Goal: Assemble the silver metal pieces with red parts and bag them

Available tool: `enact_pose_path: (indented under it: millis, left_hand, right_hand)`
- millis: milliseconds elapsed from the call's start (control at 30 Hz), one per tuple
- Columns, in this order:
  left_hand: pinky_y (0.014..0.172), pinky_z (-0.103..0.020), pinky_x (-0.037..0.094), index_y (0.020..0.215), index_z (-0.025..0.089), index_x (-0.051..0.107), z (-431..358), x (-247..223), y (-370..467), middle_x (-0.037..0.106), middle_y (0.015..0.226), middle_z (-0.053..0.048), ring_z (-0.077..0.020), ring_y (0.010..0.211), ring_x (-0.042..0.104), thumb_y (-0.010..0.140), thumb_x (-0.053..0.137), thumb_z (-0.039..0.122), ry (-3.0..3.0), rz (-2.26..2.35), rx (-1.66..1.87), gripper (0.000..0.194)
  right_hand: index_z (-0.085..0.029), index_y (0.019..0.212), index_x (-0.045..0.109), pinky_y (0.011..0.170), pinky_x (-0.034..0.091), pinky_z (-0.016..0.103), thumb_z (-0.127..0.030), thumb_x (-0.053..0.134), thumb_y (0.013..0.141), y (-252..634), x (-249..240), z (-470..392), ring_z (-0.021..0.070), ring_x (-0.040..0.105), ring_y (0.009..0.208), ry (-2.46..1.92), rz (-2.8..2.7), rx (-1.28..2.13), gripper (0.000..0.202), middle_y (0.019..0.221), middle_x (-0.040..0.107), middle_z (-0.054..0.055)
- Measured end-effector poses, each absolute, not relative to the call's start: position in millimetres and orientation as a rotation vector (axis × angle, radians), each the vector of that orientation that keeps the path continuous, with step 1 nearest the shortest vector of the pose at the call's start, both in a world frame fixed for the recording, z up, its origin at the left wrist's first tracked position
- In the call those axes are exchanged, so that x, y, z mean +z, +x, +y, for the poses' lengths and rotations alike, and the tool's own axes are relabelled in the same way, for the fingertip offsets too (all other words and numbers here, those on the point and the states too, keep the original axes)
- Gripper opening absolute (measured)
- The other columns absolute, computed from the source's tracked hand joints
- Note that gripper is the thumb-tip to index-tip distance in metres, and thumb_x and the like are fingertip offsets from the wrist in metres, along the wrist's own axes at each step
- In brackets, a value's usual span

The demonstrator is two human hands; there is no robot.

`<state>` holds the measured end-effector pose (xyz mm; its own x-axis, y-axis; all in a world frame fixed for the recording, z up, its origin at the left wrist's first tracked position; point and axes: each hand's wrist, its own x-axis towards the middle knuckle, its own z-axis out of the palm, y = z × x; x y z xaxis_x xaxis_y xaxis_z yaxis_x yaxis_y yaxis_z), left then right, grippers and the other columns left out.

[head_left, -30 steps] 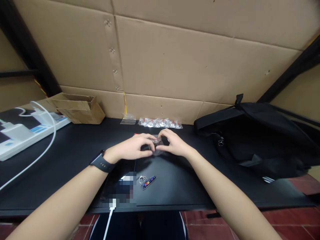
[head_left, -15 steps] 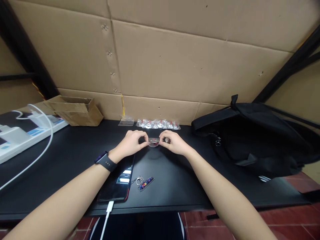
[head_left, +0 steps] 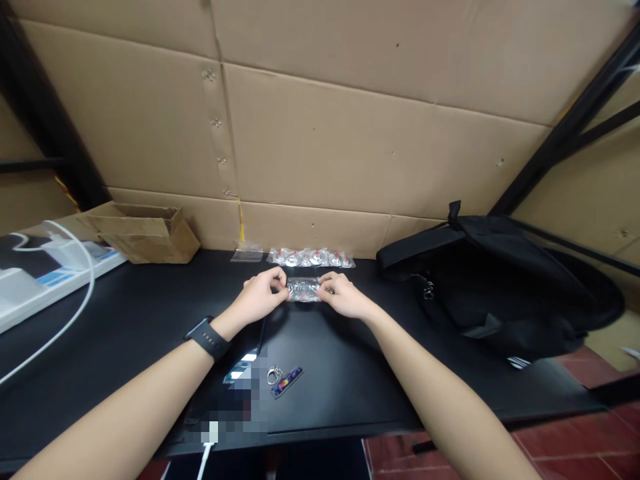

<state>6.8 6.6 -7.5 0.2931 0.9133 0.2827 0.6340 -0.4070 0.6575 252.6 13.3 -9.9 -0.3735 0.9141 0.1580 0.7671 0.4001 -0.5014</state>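
Between my two hands a small clear plastic packet (head_left: 303, 289) is stretched out flat above the black table. My left hand (head_left: 265, 292) pinches its left edge with thumb and index finger. The right edge is pinched by my right hand (head_left: 341, 293). What lies inside the packet is hard to make out. Just behind it, several clear packets with silver and red items (head_left: 311, 257) lie in a row along the cardboard wall. Left of that row lies a flat clear plastic bag (head_left: 247, 252). Nearer me is a colourful keychain (head_left: 287, 383) with a metal ring.
A phone (head_left: 243, 367), partly blurred out, lies under my left forearm with a white cable. At left are a white power strip (head_left: 70, 268) and an open cardboard box (head_left: 150, 233). A black bag (head_left: 490, 280) fills the right side.
The packet between my hands has turned from a tilted, bent shape to a flat, wide one facing me. The camera view has shifted slightly.
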Motion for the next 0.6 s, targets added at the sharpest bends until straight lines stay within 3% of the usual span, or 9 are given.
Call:
enact_pose_path:
  millis: [100,167,233,300,400,500,600]
  left_hand:
    - [0.091,-0.037,0.038,0.089,0.025,0.063,1,-3,7,0.075,0.086,0.002,-0.0223,0.09,0.068,0.083,0.058,0.028,2.338,1.399,0.795,0.008]
    - [0.091,-0.039,0.034,0.1,0.028,0.067,0,-4,7,0.075,0.087,0.001,-0.0231,0.092,0.066,0.087,0.054,0.028,2.448,1.405,0.733,0.018]
    - [0.09,-0.04,0.032,0.112,0.03,0.068,0,-6,7,0.074,0.09,-0.002,-0.0237,0.095,0.063,0.091,0.049,0.027,2.53,1.394,0.692,0.028]
    - [0.089,-0.041,0.031,0.116,0.03,0.069,0,-10,6,0.072,0.096,-0.004,-0.0244,0.097,0.06,0.094,0.046,0.028,2.595,1.377,0.652,0.032]
    - [0.089,-0.042,0.031,0.114,0.031,0.07,0,-13,5,0.068,0.104,-0.006,-0.0269,0.104,0.057,0.095,0.049,0.039,2.642,1.377,0.583,0.03]
    - [0.09,-0.044,0.033,0.115,0.031,0.069,0,-15,4,0.063,0.115,-0.007,-0.0304,0.111,0.053,0.089,0.059,0.046,2.665,1.367,0.543,0.032]
    - [0.091,-0.045,0.034,0.112,0.029,0.068,3,-18,3,0.059,0.121,-0.007,-0.0316,0.116,0.05,0.09,0.058,0.04,2.685,1.385,0.546,0.027]
  right_hand:
    - [-0.021,0.075,0.069,0.096,0.039,0.051,-0.034,0.064,0.092,247,-13,8,0.029,0.051,0.115,-1.523,-2.241,0.393,0.023,0.12,0.063,0.007]
    - [-0.024,0.091,0.069,0.095,0.04,0.05,-0.035,0.069,0.089,243,-15,5,0.0275,0.051,0.11,-1.521,-2.206,0.361,0.012,0.117,0.062,0.007]
    - [-0.029,0.116,0.064,0.095,0.041,0.047,-0.03,0.071,0.086,242,-15,3,0.0262,0.05,0.11,-1.464,-2.207,0.355,0.031,0.122,0.059,0.007]
    - [-0.034,0.128,0.06,0.097,0.04,0.047,-0.02,0.069,0.085,241,-16,1,0.0274,0.047,0.118,-1.376,-2.28,0.334,0.046,0.134,0.054,0.007]
    - [-0.032,0.12,0.068,0.1,0.037,0.051,-0.013,0.068,0.081,242,-17,1,0.0323,0.039,0.13,-1.302,-2.423,0.29,0.044,0.145,0.048,0.008]
    - [-0.028,0.114,0.072,0.1,0.037,0.054,-0.02,0.072,0.08,243,-18,2,0.0347,0.039,0.131,-1.329,-2.444,0.274,0.036,0.146,0.048,0.01]
    - [-0.028,0.111,0.074,0.1,0.036,0.056,-0.03,0.067,0.088,243,-17,3,0.0347,0.039,0.131,-1.353,-2.429,0.281,0.024,0.144,0.05,0.01]
